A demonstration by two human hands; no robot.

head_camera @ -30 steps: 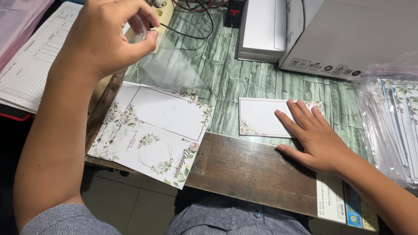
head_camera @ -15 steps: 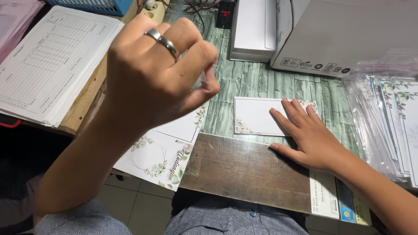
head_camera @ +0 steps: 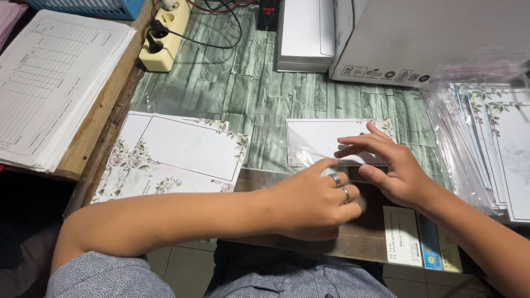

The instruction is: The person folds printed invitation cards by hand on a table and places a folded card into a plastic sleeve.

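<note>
Nearest to you, your left hand [head_camera: 317, 201] lies knuckles up on the dark board [head_camera: 309, 243], fingers curled loosely and their tips pressing the near edge of the card [head_camera: 331, 138]; it pins rather than grips, so the card cannot slide. Just to its right, your right hand [head_camera: 395, 171] is spread flat over the card's near right corner, fingers extended and touching the clear sleeve [head_camera: 301, 152] that wraps it (whether a fingertip pinches the flap I cannot tell). The card itself sits at the middle of the table, half on the board and half on the green stone-patterned cover [head_camera: 259, 83], squared to you so both hands meet it evenly.

To the left, loose floral cards [head_camera: 176, 152] lie fanned within easy reach of the left arm. On the right, a stack of sleeved cards [head_camera: 491, 143] leans in a tidy shingle, kept apart from the loose ones.

Farther off, a pile of printed forms [head_camera: 55, 83] rests on the far left, a power strip [head_camera: 163, 36] beside it, and a white box [head_camera: 430, 38] stands far right.
</note>
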